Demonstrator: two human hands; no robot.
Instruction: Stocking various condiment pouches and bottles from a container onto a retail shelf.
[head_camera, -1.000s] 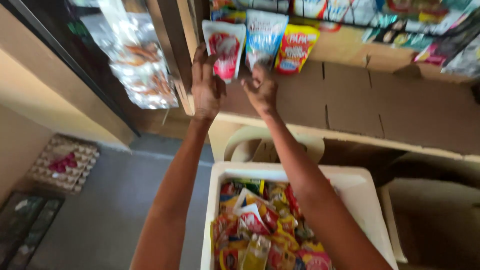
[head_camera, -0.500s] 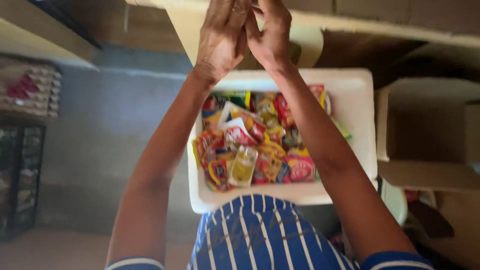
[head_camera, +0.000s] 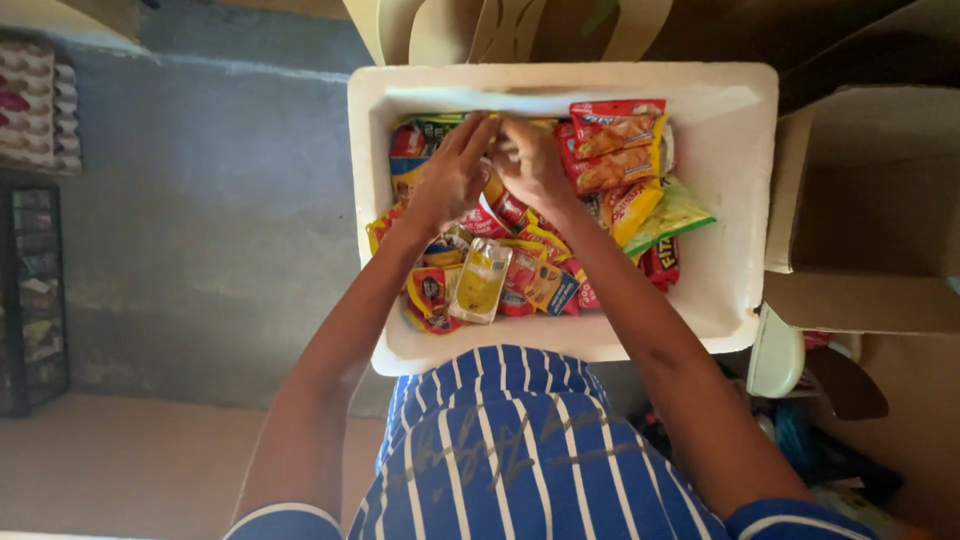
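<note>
Both arms are reaching forward and down, the left hand (head_camera: 452, 178) and right hand (head_camera: 530, 165) meeting, fingertips curling together.

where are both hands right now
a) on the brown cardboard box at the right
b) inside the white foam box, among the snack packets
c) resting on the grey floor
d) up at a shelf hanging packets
b: the left hand and right hand meet over the colourful snack packets inside the white foam box, away from the brown cardboard box.
</note>
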